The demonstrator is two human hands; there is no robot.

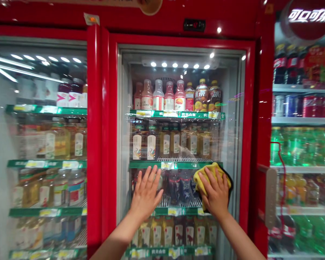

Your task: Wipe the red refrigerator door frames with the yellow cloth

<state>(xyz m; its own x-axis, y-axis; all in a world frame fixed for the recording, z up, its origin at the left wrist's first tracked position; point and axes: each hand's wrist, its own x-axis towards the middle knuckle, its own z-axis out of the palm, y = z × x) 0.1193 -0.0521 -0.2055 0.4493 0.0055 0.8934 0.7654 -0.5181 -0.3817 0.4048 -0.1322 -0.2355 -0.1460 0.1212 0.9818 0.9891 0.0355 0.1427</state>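
A glass door (178, 144) in a red frame stands in front of me, with shelves of bottled drinks behind it. My left hand (146, 193) is laid out flat against the glass, its fingers stretched and holding nothing. To the right, my right hand (214, 191) presses a folded yellow cleaning cloth (218, 169) with a black edge to the pane. The fingers lie spread over the cloth, hiding part of it. Both hands are at about the height of the middle shelves.
A second cooler door (47, 144) with bottles is at the left, its glass reflecting lights. On the right, a drinks cooler (303, 121) holds cola and green bottles; a vertical handle (270, 196) stands by its edge. A small display (194, 25) sits above the middle door.
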